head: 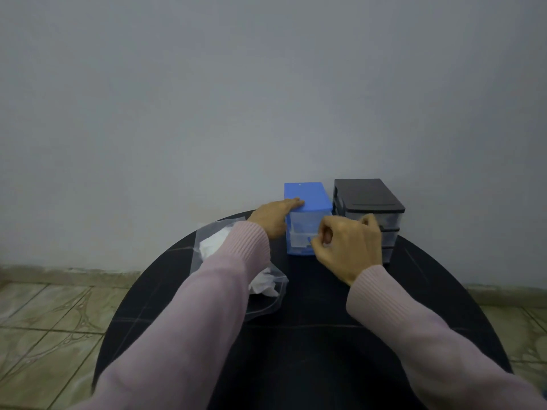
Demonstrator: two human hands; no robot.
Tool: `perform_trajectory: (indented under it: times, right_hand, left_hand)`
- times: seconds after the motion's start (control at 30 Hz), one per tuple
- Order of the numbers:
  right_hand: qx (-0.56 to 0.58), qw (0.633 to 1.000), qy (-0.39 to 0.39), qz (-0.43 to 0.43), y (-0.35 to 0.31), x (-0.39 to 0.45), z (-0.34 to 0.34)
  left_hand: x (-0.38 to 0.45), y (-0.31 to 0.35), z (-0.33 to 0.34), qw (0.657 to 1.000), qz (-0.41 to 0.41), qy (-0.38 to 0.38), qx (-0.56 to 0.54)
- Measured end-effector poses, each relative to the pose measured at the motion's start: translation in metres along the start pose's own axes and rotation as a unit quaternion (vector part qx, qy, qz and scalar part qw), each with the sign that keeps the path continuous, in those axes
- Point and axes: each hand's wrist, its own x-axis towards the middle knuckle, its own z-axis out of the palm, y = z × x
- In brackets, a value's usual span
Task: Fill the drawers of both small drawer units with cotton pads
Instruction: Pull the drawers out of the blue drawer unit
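Centre of the frame, the left hand lies flat-fingered on the lid and left side of the blue drawer unit, bracing it, while the right hand curls in front of a lower drawer, fingers bent at what looks like the little blue handle; whether it truly pinches it I cannot tell. The black drawer unit stands just beside the blue one on the right, both near the wall at the far edge of the round dark table. The cotton pads sit bunched in a clear plastic bag at centre-left, partly under the left sleeve. These units look light, thin plastic — likely to slide or tip on a pull, so that steadying palm seems wise, and the handle is the place to take hold. The pads should be soft, nearly weightless, easy to pinch in a clump. Open room lies toward the bottom of the frame — the drawer can come out freely there; the wall blocks the back.
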Motion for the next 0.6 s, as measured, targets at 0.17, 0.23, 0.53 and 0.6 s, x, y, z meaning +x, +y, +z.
perform_trajectory:
  times: [0.17, 0.23, 0.53, 0.6]
  right_hand:
    - [-0.026, 0.997, -0.060, -0.039, 0.000, 0.003, 0.006]
    - [-0.013, 0.990, -0.131, -0.052, -0.001, 0.000, 0.005]
    - [0.052, 0.918, -0.350, -0.179, 0.019, -0.031, -0.039]
    - [0.021, 0.903, -0.390, -0.181, 0.026, -0.043, -0.047]
  left_hand:
    - [-0.002, 0.000, 0.000, 1.000, 0.000, -0.009, 0.001]
    - [-0.002, -0.001, 0.000, 1.000, -0.006, -0.011, 0.000]
    - [-0.001, 0.001, 0.001, 0.999, -0.030, 0.015, -0.021]
    - [-0.002, 0.002, 0.003, 0.999, -0.035, 0.018, -0.025]
